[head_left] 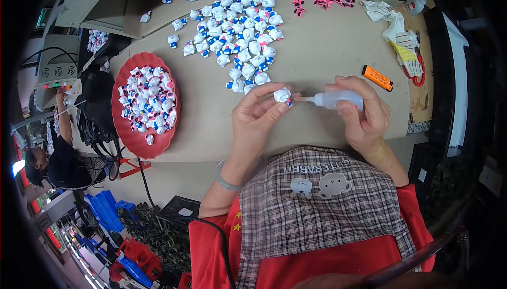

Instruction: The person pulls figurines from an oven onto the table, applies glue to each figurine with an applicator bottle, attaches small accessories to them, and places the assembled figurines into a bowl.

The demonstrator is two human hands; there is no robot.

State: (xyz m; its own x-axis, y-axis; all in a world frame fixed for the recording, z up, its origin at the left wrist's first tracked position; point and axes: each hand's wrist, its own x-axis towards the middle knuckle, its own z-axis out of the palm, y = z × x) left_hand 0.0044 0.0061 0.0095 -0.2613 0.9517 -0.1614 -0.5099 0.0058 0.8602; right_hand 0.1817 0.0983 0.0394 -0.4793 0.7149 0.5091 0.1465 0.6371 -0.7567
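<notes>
Between the thumb and fingers of my left hand point(255, 115) is a small white figurine point(282, 95) with bits of blue and pink. My right hand point(368, 114) grips a translucent squeeze bottle point(338, 99) lying sideways, its thin nozzle pointing left. The nozzle's tip meets or nearly meets the figurine; whether they touch I cannot tell. Beyond my left hand spreads a loose pile of similar white and blue figurines point(240, 30). To the left, a red scalloped tray point(143, 149) holds many more with dark pink pieces on them.
Small pink parts point(323, 2) lie in a cluster at the far side. An orange box point(377, 78) rests right of the bottle, near white-and-yellow gloves point(396, 30) and red-handled scissors point(417, 75). Black cables point(100, 141) hang at the left table edge. Another person point(63, 157) works further left.
</notes>
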